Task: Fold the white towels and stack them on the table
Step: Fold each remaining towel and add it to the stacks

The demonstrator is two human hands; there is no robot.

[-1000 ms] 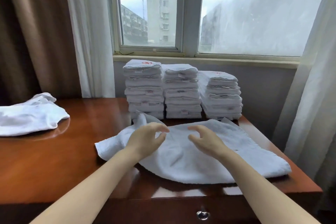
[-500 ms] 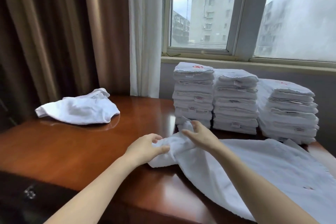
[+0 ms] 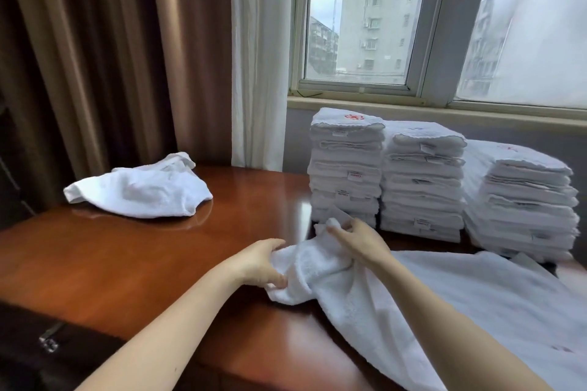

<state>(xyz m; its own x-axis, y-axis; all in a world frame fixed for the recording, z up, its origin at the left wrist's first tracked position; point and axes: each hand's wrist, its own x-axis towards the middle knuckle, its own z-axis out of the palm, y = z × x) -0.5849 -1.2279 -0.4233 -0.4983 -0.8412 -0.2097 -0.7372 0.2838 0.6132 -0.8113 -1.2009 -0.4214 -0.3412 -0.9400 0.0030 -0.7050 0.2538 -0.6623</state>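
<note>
A white towel (image 3: pixel 460 305) lies spread over the right part of the wooden table (image 3: pixel 143 263), its left end bunched up. My left hand (image 3: pixel 260 263) grips the near corner of that bunched end. My right hand (image 3: pixel 359 241) pinches the far corner, just in front of the stacks. Three stacks of folded white towels stand at the back under the window: left stack (image 3: pixel 346 168), middle stack (image 3: pixel 422 181), right stack (image 3: pixel 521 203). Another unfolded white towel (image 3: pixel 139 190) lies crumpled at the table's far left.
Brown curtains (image 3: pixel 95 57) and a white sheer curtain (image 3: pixel 257 57) hang behind the table. A window sill (image 3: pixel 413 108) runs above the stacks. A drawer handle (image 3: pixel 47 341) shows on the table's front at lower left.
The view swung left. Both hands moved from the towel's middle to its left end and took hold of the corners, bunching it up.
</note>
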